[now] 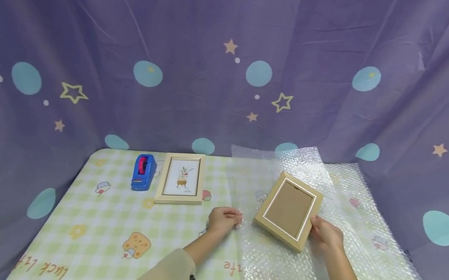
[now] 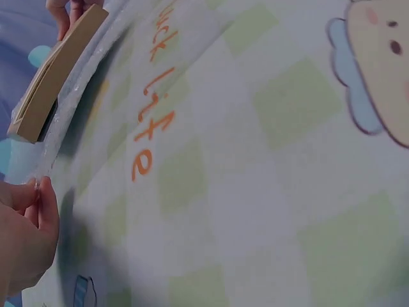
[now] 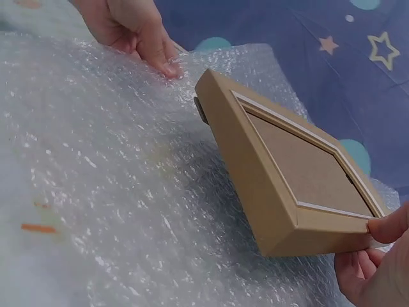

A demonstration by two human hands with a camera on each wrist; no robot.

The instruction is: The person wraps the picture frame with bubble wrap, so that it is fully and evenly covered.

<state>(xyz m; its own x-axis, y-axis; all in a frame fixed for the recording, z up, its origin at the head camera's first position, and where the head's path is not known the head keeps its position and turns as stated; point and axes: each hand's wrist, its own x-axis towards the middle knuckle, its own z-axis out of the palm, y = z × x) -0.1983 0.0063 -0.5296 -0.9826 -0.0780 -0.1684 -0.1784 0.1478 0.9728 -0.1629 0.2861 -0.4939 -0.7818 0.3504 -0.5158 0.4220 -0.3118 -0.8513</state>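
My right hand [image 1: 327, 235] grips one edge of a light wooden picture frame [image 1: 311, 191] and holds it tilted over the bubble wrap [image 1: 260, 264]. Its brown inner panel [image 3: 313, 169] faces up inside a thin white border. In the right wrist view the thumb lies on the frame's rim and the fingers curl beneath. To the left, my left hand [image 1: 223, 221] pinches the edge of the clear bubble wrap between thumb and fingers, as the left wrist view also shows.
A second wooden frame [image 1: 200, 183] with a potted-plant picture lies at the back, beside a blue tape dispenser [image 1: 146, 178] with a red roll. More bubble wrap [image 1: 382, 250] spreads right. A purple curtain [image 1: 200, 63] hangs behind the checkered tablecloth [image 1: 107, 223].
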